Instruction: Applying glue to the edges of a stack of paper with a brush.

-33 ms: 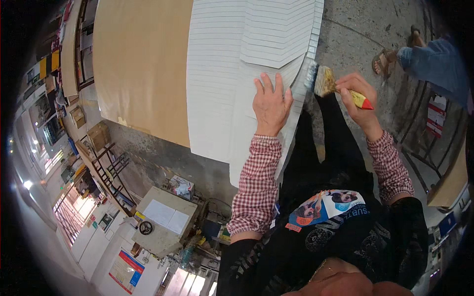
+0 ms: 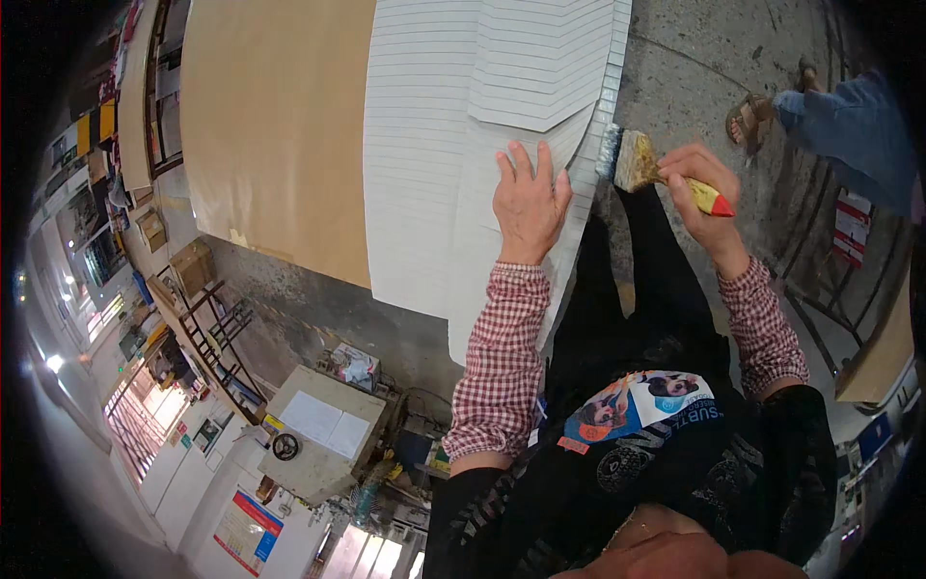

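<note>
My left hand (image 2: 529,217) lies flat, fingers spread, on a fanned stack of white paper sheets (image 2: 415,193), close to its right edge. The sheets overlap so that only narrow strips of many of them show. In my right hand (image 2: 709,188) is a wide paintbrush (image 2: 637,162) with a yellow, red-ended handle and stained pale bristles. Its bristle tips point left, at the right edge of the stack near my left fingers. Whether they press on the paper I cannot tell.
A large brown sheet (image 2: 275,145) lies left of the stack. A grey machine table (image 2: 313,468) with a handwheel stands at lower left, near cardboard boxes (image 2: 193,265). At upper right, a person's sandalled foot (image 2: 748,121) rests on the concrete floor, beside a metal frame (image 2: 815,251).
The brush handle and my right hand have shifted very slightly to the right. My left hand stays in place on the paper.
</note>
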`<state>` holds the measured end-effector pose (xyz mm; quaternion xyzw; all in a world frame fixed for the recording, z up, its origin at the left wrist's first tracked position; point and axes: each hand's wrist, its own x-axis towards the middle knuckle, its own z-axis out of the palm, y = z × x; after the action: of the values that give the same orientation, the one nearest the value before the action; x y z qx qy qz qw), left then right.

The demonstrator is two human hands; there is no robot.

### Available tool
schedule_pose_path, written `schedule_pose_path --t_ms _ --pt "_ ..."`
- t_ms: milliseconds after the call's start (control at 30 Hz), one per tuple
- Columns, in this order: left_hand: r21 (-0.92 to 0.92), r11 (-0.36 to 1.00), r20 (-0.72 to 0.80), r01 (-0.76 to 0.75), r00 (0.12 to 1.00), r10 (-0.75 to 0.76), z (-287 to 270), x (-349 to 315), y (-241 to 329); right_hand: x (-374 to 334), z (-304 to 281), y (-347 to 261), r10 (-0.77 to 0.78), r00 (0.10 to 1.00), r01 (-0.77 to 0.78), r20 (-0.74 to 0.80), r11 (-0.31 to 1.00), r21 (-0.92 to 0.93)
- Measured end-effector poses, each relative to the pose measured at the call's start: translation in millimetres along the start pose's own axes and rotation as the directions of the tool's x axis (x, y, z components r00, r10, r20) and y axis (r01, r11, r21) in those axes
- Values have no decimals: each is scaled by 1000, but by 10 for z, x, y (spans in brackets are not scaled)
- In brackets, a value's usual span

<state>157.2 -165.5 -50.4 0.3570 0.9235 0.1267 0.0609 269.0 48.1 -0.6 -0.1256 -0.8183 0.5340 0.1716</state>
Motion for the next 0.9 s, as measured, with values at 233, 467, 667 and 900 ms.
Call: schedule_pose_path --t_ms 233,467,667,900 --pt "-24 998 34 58 998 -57 73 -45 57 -49 119 -36 -20 998 18 -63 999 -33" --pt "43 982 32 183 982 -184 156 -771 85 -351 83 -179 -56 993 54 -103 998 -26" --pt "-28 999 -35 22 999 -23 59 -651 -30 -266 215 -145 -51 993 45 -110 997 -56" --pt "7 1000 1 -12 1000 12 -74 -539 -61 -502 230 -276 -31 999 31 -30 1000 5"
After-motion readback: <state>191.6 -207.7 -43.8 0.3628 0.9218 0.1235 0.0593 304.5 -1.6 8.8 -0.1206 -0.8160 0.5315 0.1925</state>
